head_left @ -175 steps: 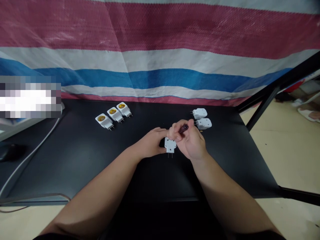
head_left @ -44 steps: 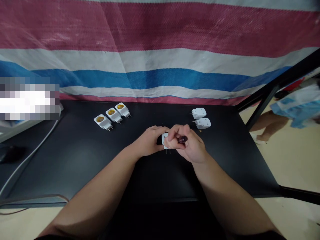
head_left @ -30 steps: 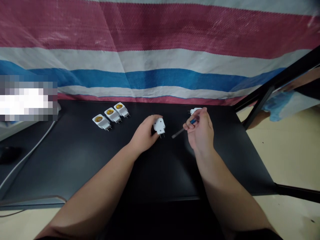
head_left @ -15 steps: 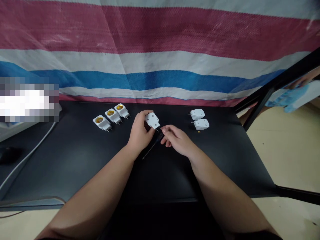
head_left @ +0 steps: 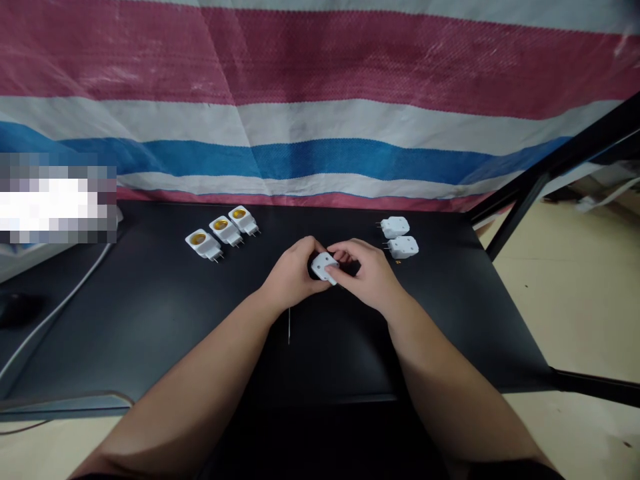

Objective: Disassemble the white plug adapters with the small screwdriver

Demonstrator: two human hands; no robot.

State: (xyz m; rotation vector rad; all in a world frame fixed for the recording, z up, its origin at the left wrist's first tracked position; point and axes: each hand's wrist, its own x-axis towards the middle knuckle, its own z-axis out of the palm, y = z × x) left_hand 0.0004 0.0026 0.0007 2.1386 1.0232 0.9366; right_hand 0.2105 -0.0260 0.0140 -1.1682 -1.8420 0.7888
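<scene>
Between both hands is a white plug adapter [head_left: 323, 265], its face with small holes turned up. My left hand [head_left: 295, 272] grips it from the left side. The fingers and thumb of my right hand [head_left: 366, 272] close on its right side, the thumb lying over its lower part. A thin metal screwdriver shaft [head_left: 289, 325] sticks out below my left hand; its handle is hidden. On the left lie three white plug sockets with gold-coloured insides, among them one socket [head_left: 203, 244]. Two white adapters, the rear one [head_left: 395, 227] and the front one [head_left: 404, 247], rest on the right.
The black table [head_left: 150, 307] carries a small brass-coloured piece [head_left: 398, 262] near the right adapters. At the left are a white cable [head_left: 65, 303], a dark mouse [head_left: 17, 310] and a blurred-out area. A striped sheet [head_left: 310, 160] hangs behind; a black metal frame [head_left: 520, 217] stands right.
The held adapter has moved right and toward me, and my right hand has closed on it. The screwdriver shaft now points more straight toward me. A person at the far right is out of view.
</scene>
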